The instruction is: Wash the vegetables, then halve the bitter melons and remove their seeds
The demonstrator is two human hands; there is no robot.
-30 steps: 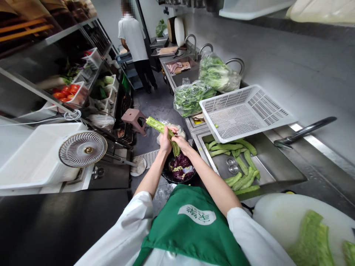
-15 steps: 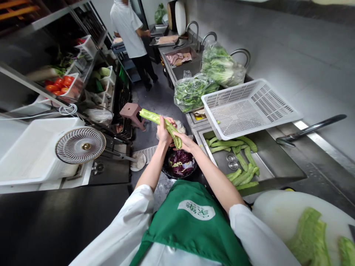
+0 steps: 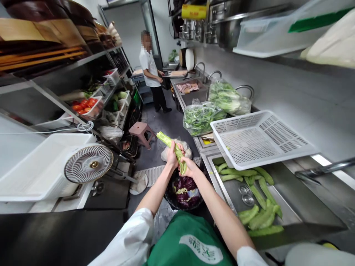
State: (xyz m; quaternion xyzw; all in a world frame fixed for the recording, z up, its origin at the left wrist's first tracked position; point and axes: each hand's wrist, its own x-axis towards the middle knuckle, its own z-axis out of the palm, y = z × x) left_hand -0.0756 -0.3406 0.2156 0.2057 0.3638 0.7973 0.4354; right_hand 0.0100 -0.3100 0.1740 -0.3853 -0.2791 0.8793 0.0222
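A halved long green gourd (image 3: 165,139), its pale hollowed side facing up, is held out in front of me over a bin. My left hand (image 3: 173,154) is closed around its middle. At its nearer end, my right hand (image 3: 189,168) grips it, some fingers hidden underneath. Below the hands stands a black-lined bin (image 3: 168,197) with purple leaves (image 3: 186,188) and pale yellowish scraps (image 3: 181,191) in it. Several more green gourd pieces (image 3: 263,218) lie in the steel sink (image 3: 288,201) on my right.
A white perforated basket (image 3: 260,140) rests across the sink's far edge. Bagged leafy greens (image 3: 201,117) sit beyond it. On the left are a fan (image 3: 88,164), a white tub (image 3: 36,166) and stocked shelves. A stool (image 3: 142,133) and a co-worker (image 3: 151,72) stand in the aisle.
My view has tilted up, so the scene sits lower and the cutting board has nearly left the frame. Both hands still hold the gourd. The co-worker has turned more toward me.
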